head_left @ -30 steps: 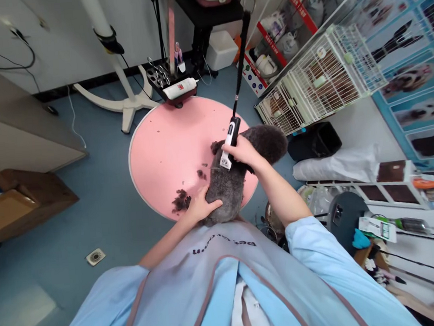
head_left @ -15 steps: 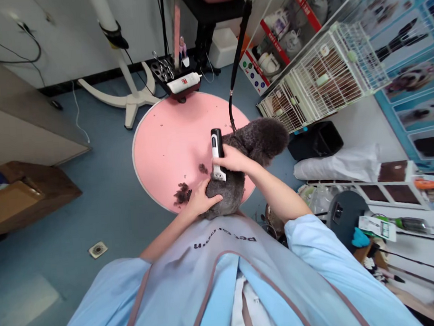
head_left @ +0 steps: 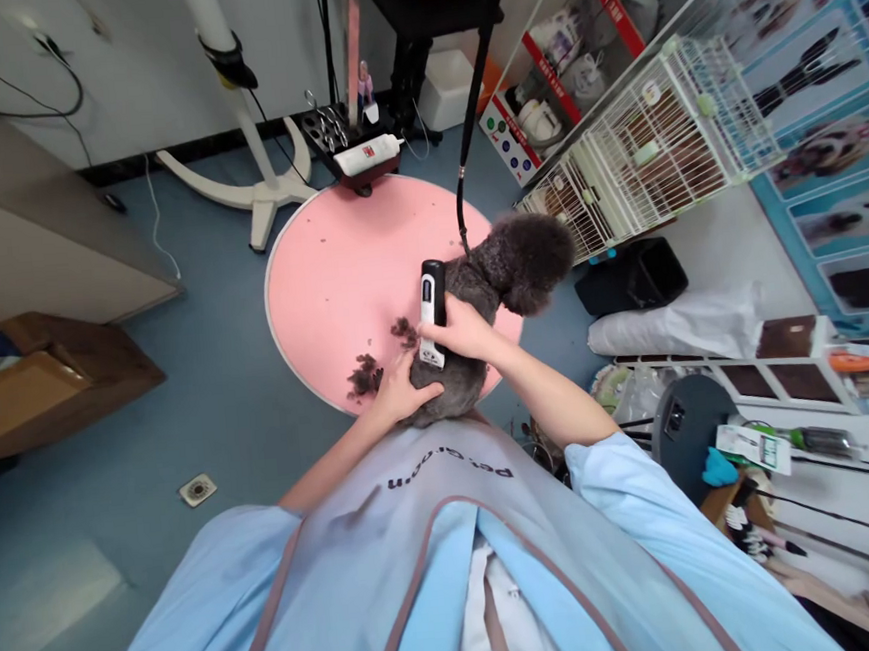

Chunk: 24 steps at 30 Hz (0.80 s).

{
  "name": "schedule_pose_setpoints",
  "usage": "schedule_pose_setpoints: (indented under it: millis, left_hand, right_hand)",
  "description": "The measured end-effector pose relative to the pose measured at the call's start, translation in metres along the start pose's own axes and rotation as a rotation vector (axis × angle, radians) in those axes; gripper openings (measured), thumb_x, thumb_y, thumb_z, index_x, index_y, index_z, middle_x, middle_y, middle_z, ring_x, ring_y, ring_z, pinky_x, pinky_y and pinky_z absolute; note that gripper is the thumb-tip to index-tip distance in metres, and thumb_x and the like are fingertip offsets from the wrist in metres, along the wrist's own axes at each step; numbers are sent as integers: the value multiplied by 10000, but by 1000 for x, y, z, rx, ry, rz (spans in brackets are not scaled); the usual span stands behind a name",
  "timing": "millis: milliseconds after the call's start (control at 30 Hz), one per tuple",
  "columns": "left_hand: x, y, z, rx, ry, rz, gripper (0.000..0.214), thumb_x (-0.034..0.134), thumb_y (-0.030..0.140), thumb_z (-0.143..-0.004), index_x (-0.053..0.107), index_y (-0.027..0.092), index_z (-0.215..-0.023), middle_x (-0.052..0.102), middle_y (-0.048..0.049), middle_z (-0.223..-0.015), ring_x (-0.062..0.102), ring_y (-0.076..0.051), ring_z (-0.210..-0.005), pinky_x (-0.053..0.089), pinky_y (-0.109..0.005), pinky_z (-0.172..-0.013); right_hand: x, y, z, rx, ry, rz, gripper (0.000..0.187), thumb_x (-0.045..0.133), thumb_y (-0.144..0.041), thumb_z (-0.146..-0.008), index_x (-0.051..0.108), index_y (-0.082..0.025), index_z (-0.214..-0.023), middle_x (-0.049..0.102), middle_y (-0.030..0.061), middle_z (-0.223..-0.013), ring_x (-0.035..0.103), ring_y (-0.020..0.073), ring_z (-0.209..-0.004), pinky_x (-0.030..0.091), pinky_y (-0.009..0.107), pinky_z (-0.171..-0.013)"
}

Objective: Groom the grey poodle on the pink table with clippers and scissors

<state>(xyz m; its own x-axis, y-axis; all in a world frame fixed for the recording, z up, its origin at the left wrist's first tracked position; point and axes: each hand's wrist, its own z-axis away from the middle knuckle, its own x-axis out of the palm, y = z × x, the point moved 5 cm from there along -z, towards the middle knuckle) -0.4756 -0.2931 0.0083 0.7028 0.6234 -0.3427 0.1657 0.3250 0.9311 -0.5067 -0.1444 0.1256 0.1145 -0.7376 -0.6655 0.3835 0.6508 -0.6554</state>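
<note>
A grey curly-coated dog [head_left: 458, 379] stands on a round pink grooming table [head_left: 325, 274], its fluffy head [head_left: 535, 257] pointing right. My right hand [head_left: 469, 331] is wrapped round a black and white hair clipper [head_left: 431, 306], whose white head end rests against the fur of the dog's back near the rump. With thumb spread from fingers, my left hand [head_left: 402, 390] grips the dog's hindquarters just below the clipper; its fingertips are partly hidden. Dark tufts of cut hair [head_left: 365, 375] lie on the table beside my left hand.
A black grooming leash [head_left: 466, 152] runs from above to the dog's neck. At the table's far edge, a tool tray [head_left: 325, 133] holds scissors and a white bottle [head_left: 368, 154]. A white wire cage [head_left: 647, 153] and a black bin [head_left: 630, 278] stand to the right.
The clipper has shifted slightly left and tilted, with my right hand following. The dog's head has moved a little up in the view. My left hand keeps its hold on the rump.
</note>
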Motion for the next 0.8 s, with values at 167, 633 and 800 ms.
schedule_pose_setpoints:
  millis: [167, 633, 800]
  left_hand:
    - [-2, 2, 1, 7, 16, 2, 792, 751, 457, -696, 469, 130, -1360, 566, -173, -1307, 531, -334, -1224, 416, -484, -1052]
    - [22, -29, 69, -421, -95, 292, 473, 635, 549, -744, 668, 113, -925, 693, -95, -894, 652, -277, -881, 522, -419, -828]
    - [35, -32, 68, -312, -185, 535, 484, 700, 480, -715, 695, 94, -1008, 728, -108, -968, 670, -271, -911, 524, -418, -870]
  right_hand:
    - [-17, -2, 5, 82, 185, 41, 412, 581, -414, -775, 525, -163, -1097, 664, 108, -1006, 648, 281, -910, 499, 435, -847]
    - [10, -13, 41, 67, 208, 103, 442, 579, -468, -794, 491, -186, -1123, 684, 93, -912, 668, 282, -831, 507, 401, -764]
    - [32, -14, 55, 15, 122, 154, 393, 582, -447, -788, 488, -191, -1070, 672, 81, -870, 654, 270, -775, 495, 389, -730]
